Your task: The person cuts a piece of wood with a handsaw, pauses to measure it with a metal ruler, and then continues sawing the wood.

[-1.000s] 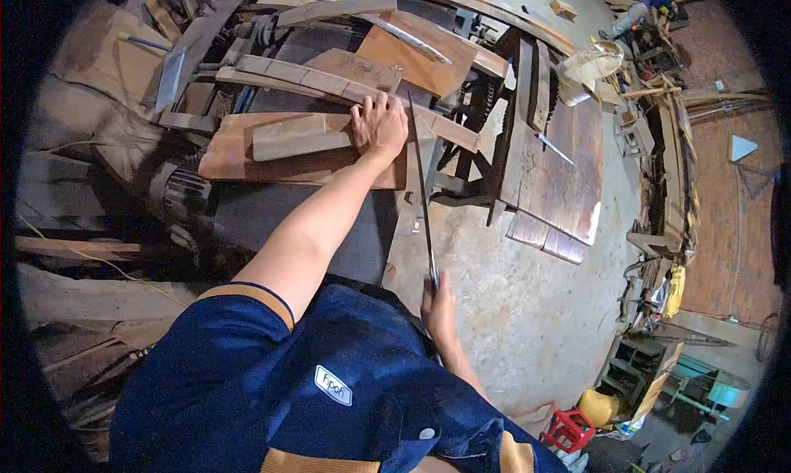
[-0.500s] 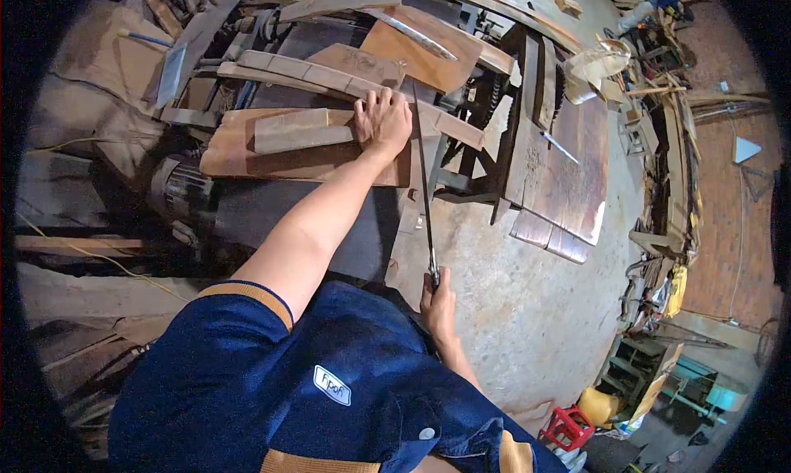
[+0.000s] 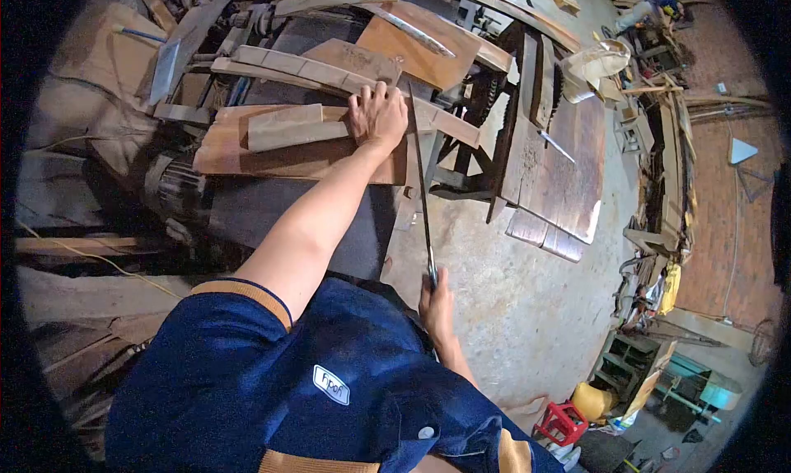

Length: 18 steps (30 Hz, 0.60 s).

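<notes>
A long, slightly curved wooden strip (image 3: 313,72) with pencil-like lines across it lies over the workbench. My left hand (image 3: 379,120) presses down on it, fingers curled over its far edge. Just right of those fingers, a handsaw (image 3: 423,184) stands with its thin blade seen nearly edge-on, crossing the strip. My right hand (image 3: 437,302), low in front of my body, is wrapped around the saw's handle. Under my left wrist are a short wooden block (image 3: 288,129) and a wide reddish board (image 3: 227,147).
An orange-brown board (image 3: 416,49) with a long metallic blade-like piece lies at the back. To the right stands a dark wooden table (image 3: 560,176). An electric motor (image 3: 175,184) sits left of the bench. A red stool (image 3: 560,423) stands at lower right.
The whole view has shifted slightly left. My left hand stays on the strip, and my right hand keeps the saw at nearly the same place across it.
</notes>
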Each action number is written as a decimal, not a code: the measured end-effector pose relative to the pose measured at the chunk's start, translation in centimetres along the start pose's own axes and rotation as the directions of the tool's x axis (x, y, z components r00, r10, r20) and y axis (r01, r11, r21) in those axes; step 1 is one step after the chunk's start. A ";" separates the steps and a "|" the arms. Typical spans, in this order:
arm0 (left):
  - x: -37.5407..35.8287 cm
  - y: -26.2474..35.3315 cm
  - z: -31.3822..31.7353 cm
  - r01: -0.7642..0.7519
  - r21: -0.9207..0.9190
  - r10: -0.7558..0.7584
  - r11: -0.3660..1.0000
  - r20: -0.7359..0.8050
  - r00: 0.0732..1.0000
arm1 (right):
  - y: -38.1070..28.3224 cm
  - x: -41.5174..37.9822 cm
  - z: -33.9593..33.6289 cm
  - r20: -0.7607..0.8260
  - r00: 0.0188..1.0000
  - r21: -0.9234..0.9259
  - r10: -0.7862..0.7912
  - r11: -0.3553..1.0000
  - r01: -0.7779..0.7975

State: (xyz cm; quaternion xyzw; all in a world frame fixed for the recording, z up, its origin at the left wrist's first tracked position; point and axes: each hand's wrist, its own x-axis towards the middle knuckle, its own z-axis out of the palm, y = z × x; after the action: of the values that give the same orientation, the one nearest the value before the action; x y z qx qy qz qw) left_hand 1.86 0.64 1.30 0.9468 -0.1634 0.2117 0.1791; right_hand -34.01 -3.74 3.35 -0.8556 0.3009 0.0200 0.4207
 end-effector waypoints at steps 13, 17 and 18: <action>0.1 0.5 -0.7 0.035 0.001 -0.035 0.999 0.037 0.999 | -6.6 11.1 0.4 -0.061 0.962 0.047 -0.264 0.962 0.267; 0.1 0.1 -0.4 0.028 -0.008 -0.028 1.000 0.043 0.999 | 0.1 -0.5 -1.0 0.018 1.000 -0.085 -0.006 0.996 0.008; 0.0 0.1 -0.4 0.023 -0.010 -0.023 1.000 0.043 0.999 | 0.5 -2.5 -1.7 0.017 1.000 -0.066 0.017 0.998 -0.016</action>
State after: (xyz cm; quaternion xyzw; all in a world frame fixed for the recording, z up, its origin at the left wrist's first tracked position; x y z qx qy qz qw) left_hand 1.69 0.70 1.66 0.9520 -0.1575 0.1883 0.1827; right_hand -36.71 -3.94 4.80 -0.8662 0.3034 0.0408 0.3949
